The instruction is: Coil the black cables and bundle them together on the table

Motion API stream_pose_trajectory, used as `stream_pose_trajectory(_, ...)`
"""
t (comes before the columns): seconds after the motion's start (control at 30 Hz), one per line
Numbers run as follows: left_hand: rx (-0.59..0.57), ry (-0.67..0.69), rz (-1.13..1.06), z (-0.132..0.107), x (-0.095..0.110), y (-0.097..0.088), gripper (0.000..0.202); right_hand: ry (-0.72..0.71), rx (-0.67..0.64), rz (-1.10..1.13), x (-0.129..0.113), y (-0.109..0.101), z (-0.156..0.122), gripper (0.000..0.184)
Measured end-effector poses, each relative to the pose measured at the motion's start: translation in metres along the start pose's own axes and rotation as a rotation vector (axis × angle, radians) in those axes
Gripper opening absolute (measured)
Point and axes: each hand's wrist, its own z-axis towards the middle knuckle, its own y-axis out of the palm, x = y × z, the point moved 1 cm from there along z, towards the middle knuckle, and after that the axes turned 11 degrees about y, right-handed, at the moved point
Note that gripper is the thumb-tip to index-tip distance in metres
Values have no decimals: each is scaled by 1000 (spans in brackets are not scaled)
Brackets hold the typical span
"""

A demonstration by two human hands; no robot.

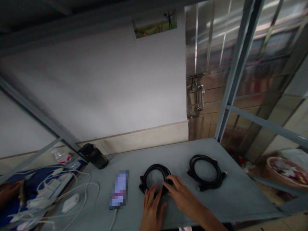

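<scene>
Bare left hand (152,205), slender fingers, uncovered wrist, bare right hand (182,192), long fingers, unsleeved forearm (207,221) reaching the frame's lower edge.

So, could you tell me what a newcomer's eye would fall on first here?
The left hand and right hand rest on a coiled black cable in the middle of the grey table. A second black coil lies apart to its right, and a tangle of white chargers sprawls at the far left.

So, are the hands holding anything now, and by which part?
The left hand and right hand touch the near edge of a coiled black cable lying flat on the table; a closed grip cannot be told.
</scene>
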Motion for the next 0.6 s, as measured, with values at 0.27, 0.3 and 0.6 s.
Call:
stream_pose_trajectory(0.27, -53, -85, -61, 0, -30, 10, 58, 203, 291, -249, 126, -42, -88, 67)
stream_pose_trajectory(0.3, -36, -110, -61, 0, -32, 13, 57, 205, 319, -266, 138, -46, -97, 62)
stream_pose_trajectory(0.6, 148, -192, -44, 5, -22, 10, 40, 125, 410, -316, 145, -65, -98, 36)
